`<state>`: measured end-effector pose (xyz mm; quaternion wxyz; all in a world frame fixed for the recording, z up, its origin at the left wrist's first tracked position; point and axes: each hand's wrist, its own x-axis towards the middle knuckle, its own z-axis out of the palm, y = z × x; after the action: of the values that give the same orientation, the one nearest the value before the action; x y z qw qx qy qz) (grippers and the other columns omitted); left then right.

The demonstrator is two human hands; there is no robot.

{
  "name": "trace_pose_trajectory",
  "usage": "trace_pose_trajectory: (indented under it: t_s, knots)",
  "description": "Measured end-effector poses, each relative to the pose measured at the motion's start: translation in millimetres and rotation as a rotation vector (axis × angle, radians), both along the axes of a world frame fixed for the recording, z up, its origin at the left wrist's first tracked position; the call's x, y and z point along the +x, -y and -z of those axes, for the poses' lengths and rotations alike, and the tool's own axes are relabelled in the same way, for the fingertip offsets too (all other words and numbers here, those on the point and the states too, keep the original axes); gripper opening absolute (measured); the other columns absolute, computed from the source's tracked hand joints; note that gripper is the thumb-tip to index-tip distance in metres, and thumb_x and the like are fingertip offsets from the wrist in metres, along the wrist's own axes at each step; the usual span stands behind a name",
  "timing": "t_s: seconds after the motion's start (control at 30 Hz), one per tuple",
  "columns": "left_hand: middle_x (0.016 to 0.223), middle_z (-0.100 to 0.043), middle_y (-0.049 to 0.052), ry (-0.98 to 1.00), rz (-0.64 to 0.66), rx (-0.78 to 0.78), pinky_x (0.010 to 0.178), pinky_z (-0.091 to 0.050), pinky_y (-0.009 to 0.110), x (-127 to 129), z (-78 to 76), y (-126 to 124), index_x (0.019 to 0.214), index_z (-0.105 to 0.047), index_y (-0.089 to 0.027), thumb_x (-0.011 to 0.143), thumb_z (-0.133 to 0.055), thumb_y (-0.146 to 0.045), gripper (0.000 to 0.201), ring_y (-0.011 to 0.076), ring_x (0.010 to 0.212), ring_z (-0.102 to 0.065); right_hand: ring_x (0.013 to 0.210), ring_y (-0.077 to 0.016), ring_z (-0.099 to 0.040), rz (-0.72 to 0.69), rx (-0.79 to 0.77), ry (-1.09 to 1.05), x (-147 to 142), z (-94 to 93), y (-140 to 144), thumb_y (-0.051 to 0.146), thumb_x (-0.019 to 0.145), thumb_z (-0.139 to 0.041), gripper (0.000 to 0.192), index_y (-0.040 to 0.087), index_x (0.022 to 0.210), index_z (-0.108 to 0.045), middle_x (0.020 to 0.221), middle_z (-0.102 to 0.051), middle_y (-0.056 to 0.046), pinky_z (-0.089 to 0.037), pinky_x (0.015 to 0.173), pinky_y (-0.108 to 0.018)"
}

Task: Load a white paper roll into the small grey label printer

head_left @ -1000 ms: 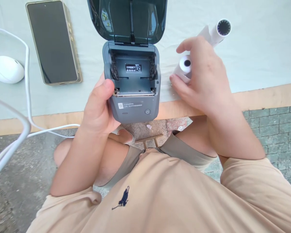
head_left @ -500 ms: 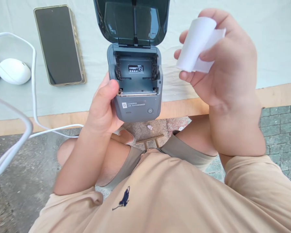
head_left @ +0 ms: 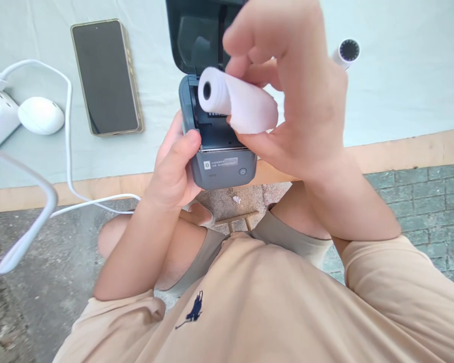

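A grey label printer [head_left: 225, 169] is gripped at its left side by my left hand [head_left: 176, 164], thumb on the rim near the paper slot. Its dark lid [head_left: 196, 38] stands raised, and part of the paper bay shows. In my right hand [head_left: 298, 91] is a white paper roll [head_left: 249, 103], pinched by the fingers and thumb. The roll lies crosswise over the bay, one end with its dark core hole facing left. It hides much of the bay; whether it touches the printer I cannot tell.
A phone [head_left: 108, 78] lies on the pale tablecloth at the left. Beside it are a white rounded case [head_left: 41, 116], a white power strip [head_left: 0, 113] and a white cable [head_left: 68, 136]. A white cylinder with a dark end [head_left: 348, 50] shows at the right, behind my right wrist.
My right hand has brought the paper roll leftward over the printer's bay and turned it so its core end shows. The printer has shifted slightly right in view. A white cylinder has appeared behind my wrist.
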<state>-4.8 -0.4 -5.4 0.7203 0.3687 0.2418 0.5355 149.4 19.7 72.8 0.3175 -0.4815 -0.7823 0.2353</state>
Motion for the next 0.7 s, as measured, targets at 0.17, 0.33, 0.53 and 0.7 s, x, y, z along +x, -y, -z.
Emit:
trace_pose_trajectory:
  t_s: [0.17,0.33,0.53,0.7]
  knots:
    - [0.112,-0.063,0.004,-0.107,-0.004,-0.061,0.097,-0.050,0.041,-2.3,-5.0,2.7,0.113,-0.049,-0.023,0.084,-0.056,-0.043,0.036,0.0267,0.118,-0.056,0.091,-0.0080,-0.058,-0.072,0.261,0.223,11.6,16.5,0.9,0.025,0.087,-0.041,0.016,0.018,0.093,-0.055,0.103,-0.060,0.002,-0.046,0.077,-0.021]
    - [0.106,-0.064,0.004,-0.049,-0.005,-0.042,0.099,-0.049,0.042,-1.3,-6.6,1.2,0.111,-0.052,-0.023,0.084,-0.054,-0.041,0.033,0.0268,0.118,-0.056,0.084,-0.0082,-0.058,-0.026,0.494,0.161,11.9,23.3,1.0,0.027,0.087,-0.043,0.021,0.019,0.081,-0.062,0.086,-0.061,0.004,-0.043,0.078,-0.025]
    - [0.101,-0.065,0.006,-0.050,-0.003,-0.015,0.101,-0.047,0.048,-2.7,-5.3,-1.4,0.109,-0.054,-0.023,0.079,-0.058,-0.041,0.035,0.0309,0.122,-0.053,0.094,-0.0108,-0.054,-0.299,0.508,0.162,10.0,31.1,12.0,0.040,0.087,-0.046,0.021,0.028,0.086,-0.062,0.090,-0.063,0.007,-0.039,0.089,-0.032]
    - [0.112,-0.063,0.006,-0.102,-0.028,0.076,0.096,-0.051,0.050,-6.3,1.2,0.2,0.108,-0.055,-0.023,0.072,-0.068,-0.027,0.039,0.0321,0.119,-0.055,0.093,-0.0120,-0.055,-0.172,0.426,-0.011,11.2,28.4,9.7,0.036,0.084,-0.051,0.021,0.019,0.093,-0.060,0.093,-0.061,-0.001,-0.045,0.086,-0.031]
